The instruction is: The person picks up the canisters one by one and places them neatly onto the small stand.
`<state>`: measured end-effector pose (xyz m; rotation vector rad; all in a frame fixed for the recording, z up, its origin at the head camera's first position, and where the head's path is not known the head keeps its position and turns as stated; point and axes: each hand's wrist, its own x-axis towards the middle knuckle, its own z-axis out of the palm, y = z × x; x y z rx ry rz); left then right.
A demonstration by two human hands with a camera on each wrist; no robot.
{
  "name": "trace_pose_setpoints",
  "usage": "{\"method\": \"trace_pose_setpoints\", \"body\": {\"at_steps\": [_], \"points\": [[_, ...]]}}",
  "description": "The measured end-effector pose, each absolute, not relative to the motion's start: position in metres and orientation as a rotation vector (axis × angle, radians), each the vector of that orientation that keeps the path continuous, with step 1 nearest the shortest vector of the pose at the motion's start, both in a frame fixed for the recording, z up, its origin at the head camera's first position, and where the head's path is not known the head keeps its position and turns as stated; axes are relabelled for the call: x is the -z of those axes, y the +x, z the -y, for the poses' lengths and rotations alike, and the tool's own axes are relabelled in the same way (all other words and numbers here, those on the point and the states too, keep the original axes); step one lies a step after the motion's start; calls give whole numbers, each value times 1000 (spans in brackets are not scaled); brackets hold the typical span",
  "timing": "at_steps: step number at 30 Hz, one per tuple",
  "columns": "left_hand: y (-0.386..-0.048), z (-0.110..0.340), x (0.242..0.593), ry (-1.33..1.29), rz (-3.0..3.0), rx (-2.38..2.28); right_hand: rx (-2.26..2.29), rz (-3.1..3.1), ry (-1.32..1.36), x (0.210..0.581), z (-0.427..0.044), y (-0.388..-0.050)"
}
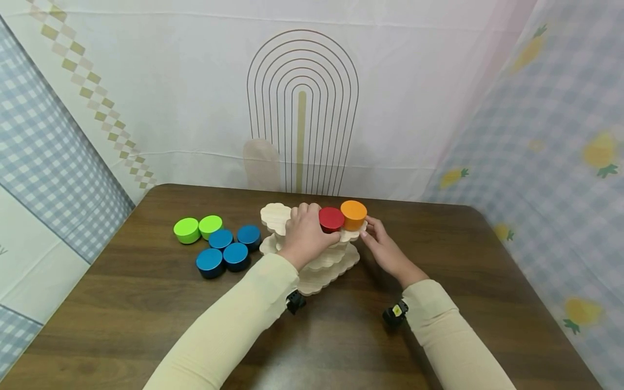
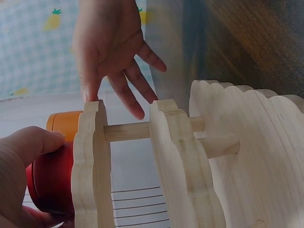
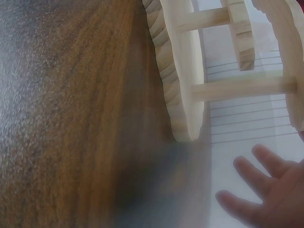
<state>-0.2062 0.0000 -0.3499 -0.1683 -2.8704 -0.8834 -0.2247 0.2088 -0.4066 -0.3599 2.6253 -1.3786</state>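
Observation:
My left hand (image 1: 306, 234) grips a red round tin (image 1: 331, 218) on the top tier of a pale wooden tiered stand (image 1: 319, 278) with scalloped edges. Right beside the red tin, an orange tin (image 1: 353, 212) sits on the same tier. In the left wrist view the thumb lies on the red tin (image 2: 51, 178), and the tier's board (image 2: 90, 156) is next to its base. My right hand (image 1: 385, 251) is at the right end of that tier, its thumb and a finger at the board's edge. Its other fingers (image 3: 254, 176) are extended in the right wrist view.
Left of the stand, several blue tins (image 1: 210, 262) are grouped on the brown wooden table (image 1: 146, 303). Two lime green tins (image 1: 187, 230) stand behind them. Wooden dowels (image 3: 242, 89) join the stand's tiers. Patterned cloth (image 1: 205, 97) hangs behind the table.

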Motion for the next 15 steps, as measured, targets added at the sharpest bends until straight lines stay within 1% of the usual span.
{"method": "trace_pose_setpoints", "body": {"at_steps": [9,15], "points": [[-205,2,350,-178,2880,880,1360,-2628,-345,406,-209,-225],[-200,14,346,-167,2833,939,1358,-2634,-347,406,-209,-225]]}}
